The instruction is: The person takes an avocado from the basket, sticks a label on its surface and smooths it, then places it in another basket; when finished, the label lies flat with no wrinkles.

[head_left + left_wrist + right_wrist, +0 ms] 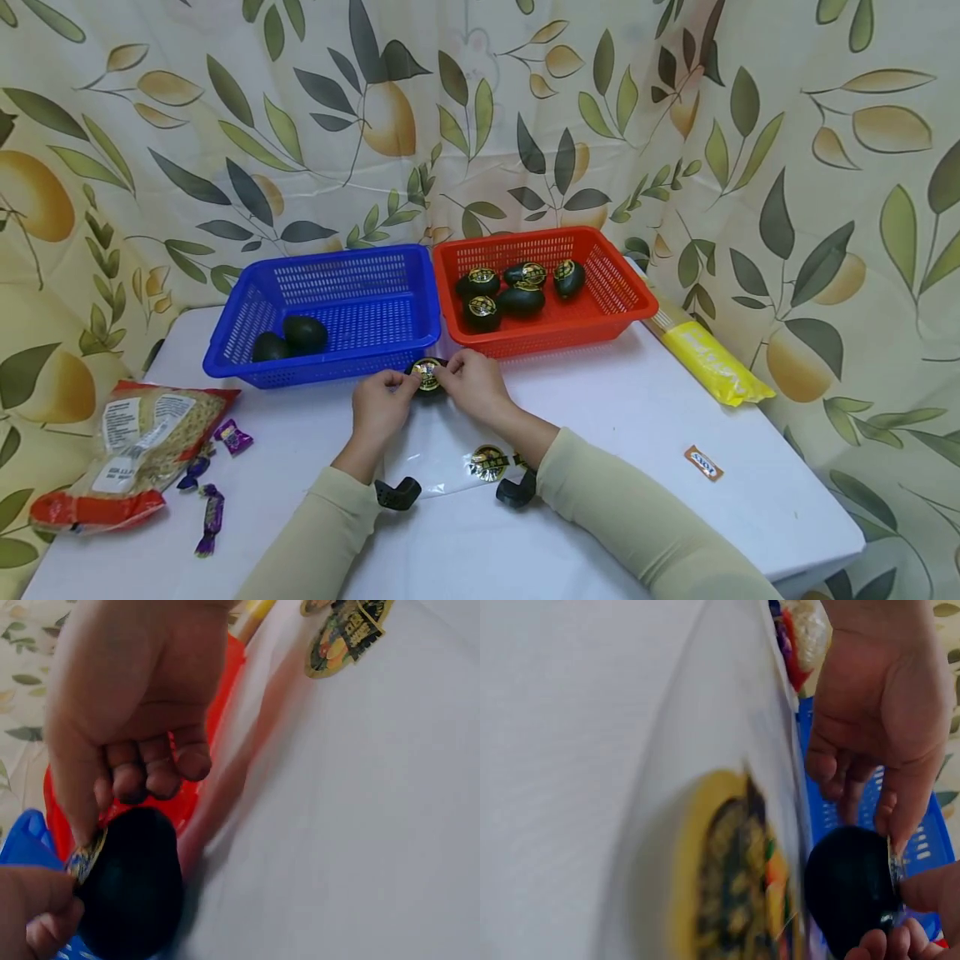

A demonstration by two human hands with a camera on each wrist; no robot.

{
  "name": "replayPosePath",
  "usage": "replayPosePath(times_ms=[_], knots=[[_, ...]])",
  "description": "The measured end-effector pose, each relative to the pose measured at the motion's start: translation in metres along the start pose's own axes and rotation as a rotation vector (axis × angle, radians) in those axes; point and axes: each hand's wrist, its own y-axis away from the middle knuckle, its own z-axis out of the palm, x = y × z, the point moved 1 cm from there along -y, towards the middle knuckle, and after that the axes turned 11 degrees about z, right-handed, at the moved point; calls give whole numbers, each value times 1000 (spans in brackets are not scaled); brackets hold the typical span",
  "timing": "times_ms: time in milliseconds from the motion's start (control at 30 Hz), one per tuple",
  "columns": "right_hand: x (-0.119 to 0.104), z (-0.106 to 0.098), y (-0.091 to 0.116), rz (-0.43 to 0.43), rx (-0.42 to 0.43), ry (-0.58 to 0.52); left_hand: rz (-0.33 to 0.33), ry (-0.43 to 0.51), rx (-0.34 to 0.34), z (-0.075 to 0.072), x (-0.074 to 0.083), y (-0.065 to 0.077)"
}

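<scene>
The left grip point(381, 406) and right grip point(480, 387) each pinch an edge of a black-and-gold sticker point(428, 375) against a dark avocado point(133, 885) between them, presumably to keep it level; the sticker sheet point(442, 477) lies nearer the wearer, probably for easy reach; stickered avocados point(521, 302) sit in the red basket point(555, 335) beyond the right grip, bare-looking ones point(305, 335) in the blue basket point(337, 371) beyond the left; the stickers' gold print is illegible.

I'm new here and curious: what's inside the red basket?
Five dark fruits, each with a sticker, are visible in the red basket; whatever lies under them is hidden.
</scene>
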Motion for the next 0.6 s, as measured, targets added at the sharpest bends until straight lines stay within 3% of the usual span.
replayPosePath(times_ms=[167, 433, 600], knots=[[5, -1, 5, -7, -4, -24, 5, 31, -53, 3, -4, 2], [9, -4, 8, -291, -28, 58, -1, 56, -73, 4, 3, 7], [11, -11, 5, -382, -70, 120, 45, -24, -39, 0, 5, 14]])
